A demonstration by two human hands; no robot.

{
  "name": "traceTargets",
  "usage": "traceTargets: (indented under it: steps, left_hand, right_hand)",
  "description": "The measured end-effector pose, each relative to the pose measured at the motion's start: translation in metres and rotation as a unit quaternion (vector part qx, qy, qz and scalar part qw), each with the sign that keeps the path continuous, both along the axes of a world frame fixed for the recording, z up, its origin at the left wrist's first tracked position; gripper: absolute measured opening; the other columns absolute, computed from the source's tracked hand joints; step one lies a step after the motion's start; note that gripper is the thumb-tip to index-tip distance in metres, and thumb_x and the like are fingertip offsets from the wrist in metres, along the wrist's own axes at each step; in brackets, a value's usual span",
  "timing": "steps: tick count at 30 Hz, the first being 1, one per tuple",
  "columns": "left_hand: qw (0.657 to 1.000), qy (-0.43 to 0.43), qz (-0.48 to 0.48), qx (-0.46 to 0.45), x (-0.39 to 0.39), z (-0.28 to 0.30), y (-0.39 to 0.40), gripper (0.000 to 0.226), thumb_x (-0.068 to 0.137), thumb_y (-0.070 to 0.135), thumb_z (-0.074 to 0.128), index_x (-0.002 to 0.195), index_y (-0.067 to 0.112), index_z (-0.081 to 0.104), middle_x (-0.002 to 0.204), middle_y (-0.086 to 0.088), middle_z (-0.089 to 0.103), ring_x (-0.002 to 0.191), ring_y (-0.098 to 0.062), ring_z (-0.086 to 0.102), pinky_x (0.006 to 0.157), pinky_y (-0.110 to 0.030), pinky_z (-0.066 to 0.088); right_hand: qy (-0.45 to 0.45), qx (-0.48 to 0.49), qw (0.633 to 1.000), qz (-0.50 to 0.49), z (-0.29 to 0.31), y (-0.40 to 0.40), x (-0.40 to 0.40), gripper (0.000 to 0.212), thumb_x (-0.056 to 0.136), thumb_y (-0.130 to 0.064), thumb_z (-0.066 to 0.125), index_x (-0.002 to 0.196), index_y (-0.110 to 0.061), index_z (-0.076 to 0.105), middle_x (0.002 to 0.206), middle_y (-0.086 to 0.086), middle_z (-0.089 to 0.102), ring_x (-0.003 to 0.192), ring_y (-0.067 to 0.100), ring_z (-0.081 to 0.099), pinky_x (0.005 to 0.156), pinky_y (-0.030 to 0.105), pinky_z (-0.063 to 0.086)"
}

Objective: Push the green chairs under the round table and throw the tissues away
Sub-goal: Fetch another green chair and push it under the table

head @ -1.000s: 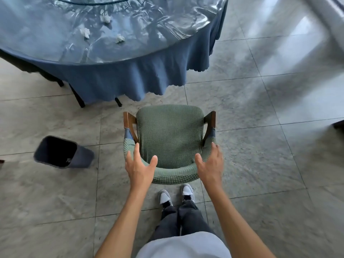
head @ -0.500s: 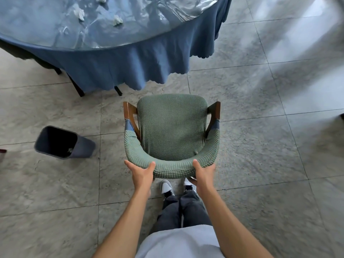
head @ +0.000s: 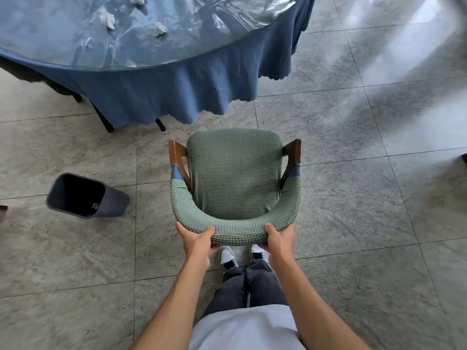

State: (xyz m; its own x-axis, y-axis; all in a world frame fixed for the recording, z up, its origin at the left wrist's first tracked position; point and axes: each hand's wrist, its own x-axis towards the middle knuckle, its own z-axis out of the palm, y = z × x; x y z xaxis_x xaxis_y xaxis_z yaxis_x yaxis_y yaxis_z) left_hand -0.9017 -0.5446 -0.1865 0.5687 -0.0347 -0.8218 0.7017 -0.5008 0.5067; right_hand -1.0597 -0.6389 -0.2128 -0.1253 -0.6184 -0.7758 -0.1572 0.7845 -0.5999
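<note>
Grey marbled tile floor (head: 353, 173) fills most of frame. On it: green fabric-covered armchair with wooden arms (head: 235, 178) at centre; dark blue plastic waste bin (head: 87, 197) at left. Round table under blue cloth and clear plastic sheet (head: 177, 46), upper left, bears three crumpled white tissues (head: 160, 29).

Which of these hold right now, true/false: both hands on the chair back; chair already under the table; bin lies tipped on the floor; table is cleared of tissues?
1. Both hands grip the chair back. True: left hand and right hand hold the green chair.
2. Chair is under the round table. False: it stands clear of the cloth.
3. Bin lies tipped. False: upright, left of the chair.
4. Table cleared. False: tissues remain.
</note>
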Motion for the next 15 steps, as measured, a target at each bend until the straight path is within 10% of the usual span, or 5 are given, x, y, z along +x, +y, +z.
traceTargets:
  steps: [8,15]
  left_hand:
    - [1.000,0.003,0.014,-0.004,-0.001,-0.001,-0.003,0.111,0.086,-0.010,0.066,0.156,0.046,0.001,0.152,-0.012,0.037,0.116,-0.039,0.057,0.062,-0.048,0.062]
    - [0.999,-0.026,0.018,0.011,-0.003,-0.008,-0.003,0.112,0.080,-0.006,0.071,0.153,0.052,0.008,0.156,-0.004,0.035,0.123,-0.041,0.054,0.085,-0.063,0.056]
  right_hand:
    - [0.005,-0.008,1.000,-0.007,0.004,-0.003,-0.001,0.038,0.092,0.003,0.057,0.121,-0.011,0.039,0.105,0.006,0.054,0.092,0.026,0.061,0.066,0.053,0.062]
    - [0.038,-0.009,0.999,0.009,-0.007,-0.004,-0.003,0.043,0.085,-0.004,0.062,0.122,-0.012,0.042,0.112,0.013,0.059,0.097,0.032,0.064,0.075,0.059,0.061]
